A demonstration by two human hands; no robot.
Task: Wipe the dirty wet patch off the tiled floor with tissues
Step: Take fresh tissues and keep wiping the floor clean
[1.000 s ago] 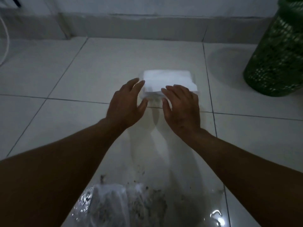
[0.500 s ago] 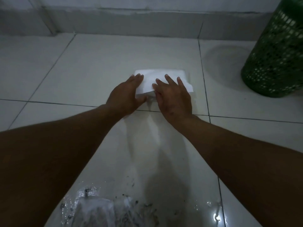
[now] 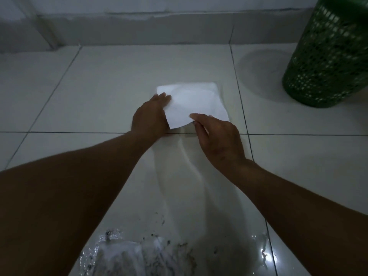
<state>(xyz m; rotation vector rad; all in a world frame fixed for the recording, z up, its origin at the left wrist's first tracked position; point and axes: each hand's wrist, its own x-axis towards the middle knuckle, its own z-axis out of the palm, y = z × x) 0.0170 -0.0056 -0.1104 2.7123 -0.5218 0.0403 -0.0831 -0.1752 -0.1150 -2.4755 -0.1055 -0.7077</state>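
1. I see the tissue pack [image 3: 201, 100] lying flat on the tiled floor [image 3: 99, 92], far from me, just beyond the dark grout line, and the dirty wet patch [image 3: 143, 253] is near the bottom edge of the view, well apart from the pack
2. My left hand [image 3: 150, 114] rests on the left end of the pack with the fingers straight and close together, so it only presses the pack down
3. My right hand [image 3: 217, 136] pinches the near edge of the top tissue [image 3: 183, 114] between thumb and forefinger, and this sheet is lifted and bent a little above the pack
4. To do this step well, I think I should keep the left hand pressing, so the pack does not slide on the smooth tile, and pull the sheet slowly toward me and upward, because thin tissue can tear at the pinch
5. I judge one sheet is too little for this patch with dirt grains in it, so taking several sheets before wiping is better
6. The green mesh bin [image 3: 326, 56] stands at the far right, near enough for used tissues
7. Compared with half a second ago, my right hand no longer lies flat on the pack with spread fingers; it is now drawn back and holds the raised sheet, while the left hand stays on the left end
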